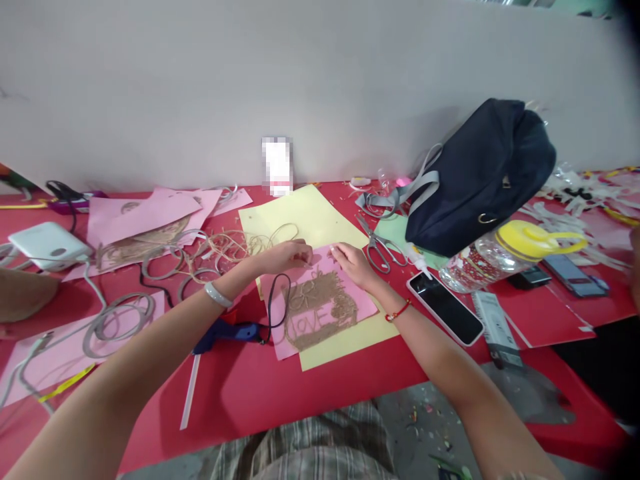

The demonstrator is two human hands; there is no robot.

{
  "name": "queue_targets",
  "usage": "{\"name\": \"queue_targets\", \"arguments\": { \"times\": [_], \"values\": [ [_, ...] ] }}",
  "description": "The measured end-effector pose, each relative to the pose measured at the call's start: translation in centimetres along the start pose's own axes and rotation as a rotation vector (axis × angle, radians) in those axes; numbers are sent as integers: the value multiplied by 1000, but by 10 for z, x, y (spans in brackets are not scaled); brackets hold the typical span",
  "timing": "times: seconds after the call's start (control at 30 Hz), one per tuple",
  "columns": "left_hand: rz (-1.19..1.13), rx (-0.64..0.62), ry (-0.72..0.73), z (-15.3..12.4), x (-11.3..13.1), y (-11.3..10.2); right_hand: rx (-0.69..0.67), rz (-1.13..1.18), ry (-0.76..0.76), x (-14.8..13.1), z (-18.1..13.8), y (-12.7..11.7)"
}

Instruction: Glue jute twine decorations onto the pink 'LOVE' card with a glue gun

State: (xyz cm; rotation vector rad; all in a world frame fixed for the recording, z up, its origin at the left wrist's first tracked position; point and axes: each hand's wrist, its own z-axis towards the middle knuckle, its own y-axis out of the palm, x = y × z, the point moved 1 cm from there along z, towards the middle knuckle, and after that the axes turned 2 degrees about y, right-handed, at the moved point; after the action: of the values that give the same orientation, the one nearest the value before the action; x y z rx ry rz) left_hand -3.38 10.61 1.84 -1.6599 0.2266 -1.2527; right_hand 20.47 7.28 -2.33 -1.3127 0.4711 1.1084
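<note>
My left hand [290,257] is over the top of a pink sheet [280,343], its fingers curled closed. My right hand [351,263] faces it with thumb and fingers pinched together. What either pinch holds is too small to make out. Below them, a brown twine picture [320,310] is stuck on the sheet, with raised twine letters reading LOVE and a twine flower shape. Under the pink sheet lies yellow paper [320,360]. A blue glue gun [233,333] rests beneath my left forearm, a clear glue stick [190,393] protruding from it.
Loose twine [235,245] tangles at left, near pink sheets [145,220] and a white power bank [50,245]. Scissors [381,248], a phone [445,308], a yellow-lidded bottle [495,260] and a dark backpack [485,173] are on the right of the red table [240,407].
</note>
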Motion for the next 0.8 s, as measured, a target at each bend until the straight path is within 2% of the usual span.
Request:
{"name": "queue_targets", "arguments": {
  "times": [0.17,0.3,0.37,0.47,0.57,0.6,0.67,0.73,0.8],
  "values": [
    [-25,97,-30,2,0,-18,-18,-19,-22,0,0,1],
    [-40,254,-93,-10,3,-50,-26,-27,-15,-2,0,1],
    [-51,390,-140,-25,7,-72,-25,-27,-12,-3,-1,1],
    [-42,678,-251,-55,12,-105,-21,-21,-8,-3,-1,1],
    [13,944,-368,-84,12,-125,-10,-8,-15,-5,-3,0],
    [28,997,-395,-91,12,-126,-13,-3,-24,-8,-3,1],
    [43,1026,-431,-102,12,-122,-45,-25,-64,-15,-2,2],
    [50,992,-449,-107,13,-111,-104,-156,-139,-25,1,6],
    [59,924,-450,-108,18,-96,-175,-394,-228,-35,4,12]
  ]
}}
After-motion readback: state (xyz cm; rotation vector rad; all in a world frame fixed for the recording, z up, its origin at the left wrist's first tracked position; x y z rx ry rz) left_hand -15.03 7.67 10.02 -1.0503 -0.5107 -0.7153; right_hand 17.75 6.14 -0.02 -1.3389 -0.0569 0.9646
